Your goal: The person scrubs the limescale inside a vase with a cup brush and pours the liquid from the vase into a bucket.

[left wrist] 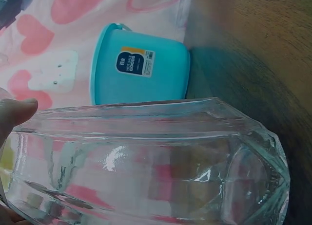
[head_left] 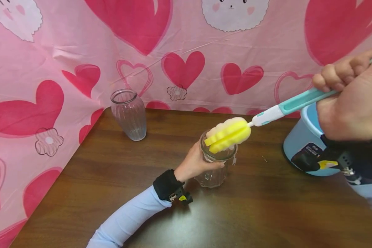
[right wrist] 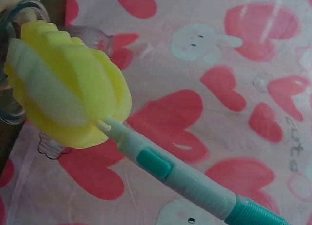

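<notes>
My left hand (head_left: pixel 193 163) grips a clear glass jar (head_left: pixel 211 179) around its upper part, just below the rim. In the left wrist view the faceted glass jar (left wrist: pixel 146 171) fills the lower half, with my thumb (left wrist: pixel 18 112) at its rim end. My right hand (head_left: pixel 351 89) holds a bottle brush (head_left: pixel 297 102) by its turquoise handle, fingers curled round it. The yellow and white sponge head (head_left: pixel 230 134) overlaps the jar's mouth in the head view, tip pointing down to the left. In the right wrist view the sponge head (right wrist: pixel 73 88) shows up close, the jar rim behind it.
A ribbed, pale purple glass vase (head_left: pixel 129 115) stands at the back left of the wooden table (head_left: pixel 260 213). At the right is a light blue bucket (head_left: pixel 297 144) with a dark label, partly behind my right wrist. A pink heart-patterned cloth (head_left: pixel 186 34) hangs behind.
</notes>
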{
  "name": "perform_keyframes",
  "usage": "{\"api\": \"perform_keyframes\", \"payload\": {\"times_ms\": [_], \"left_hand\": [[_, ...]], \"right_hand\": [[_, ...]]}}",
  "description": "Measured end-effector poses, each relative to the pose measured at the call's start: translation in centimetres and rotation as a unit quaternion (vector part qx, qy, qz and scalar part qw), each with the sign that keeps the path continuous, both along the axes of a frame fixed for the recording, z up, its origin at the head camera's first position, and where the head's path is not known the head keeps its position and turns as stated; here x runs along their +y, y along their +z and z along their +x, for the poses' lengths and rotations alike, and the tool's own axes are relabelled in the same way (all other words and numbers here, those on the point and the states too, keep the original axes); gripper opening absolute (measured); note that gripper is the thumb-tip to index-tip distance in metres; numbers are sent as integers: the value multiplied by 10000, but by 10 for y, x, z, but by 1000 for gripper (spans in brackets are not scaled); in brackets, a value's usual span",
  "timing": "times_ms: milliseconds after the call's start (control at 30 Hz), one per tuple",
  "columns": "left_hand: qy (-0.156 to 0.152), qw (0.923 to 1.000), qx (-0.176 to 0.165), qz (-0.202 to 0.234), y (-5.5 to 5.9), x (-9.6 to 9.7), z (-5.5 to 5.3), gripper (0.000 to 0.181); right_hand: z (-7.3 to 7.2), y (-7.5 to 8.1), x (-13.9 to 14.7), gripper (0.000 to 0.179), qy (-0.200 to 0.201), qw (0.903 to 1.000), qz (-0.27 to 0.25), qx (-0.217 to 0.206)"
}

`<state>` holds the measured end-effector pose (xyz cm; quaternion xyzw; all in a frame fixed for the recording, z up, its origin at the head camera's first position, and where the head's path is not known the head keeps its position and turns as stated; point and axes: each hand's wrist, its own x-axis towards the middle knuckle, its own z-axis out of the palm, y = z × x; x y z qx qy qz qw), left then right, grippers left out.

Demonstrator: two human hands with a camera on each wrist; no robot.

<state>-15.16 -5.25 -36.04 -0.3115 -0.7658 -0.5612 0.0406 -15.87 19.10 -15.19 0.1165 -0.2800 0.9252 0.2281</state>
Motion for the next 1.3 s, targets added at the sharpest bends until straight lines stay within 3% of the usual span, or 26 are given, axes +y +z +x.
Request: {"api": "perform_keyframes", "payload": {"times_ms": [133,400,633,800,1100,1300], "left_hand": [[-45,9999,-28,90,-1,1,-1,92],[-47,9998,-106,129,0,1,-1,87],[7,9999,-162,-10,2,0,0,85],[188,9989,-421,-116,2,2,2,75],[134,9987,-461,-186,2,2,0,70],[144,9993,-314,-155,1,1,-1,74]], "right_hand": [[5,-8,-17,46,87,9961,831,268],[14,-13,-36,46,157,9940,1011,383],[15,-15,-53,47,25,9877,1479,499],[14,-36,-73,48,-239,9760,2120,435],[6,-77,-89,47,209,9689,2460,191],[6,-93,-95,45,944,9701,2230,143]]}}
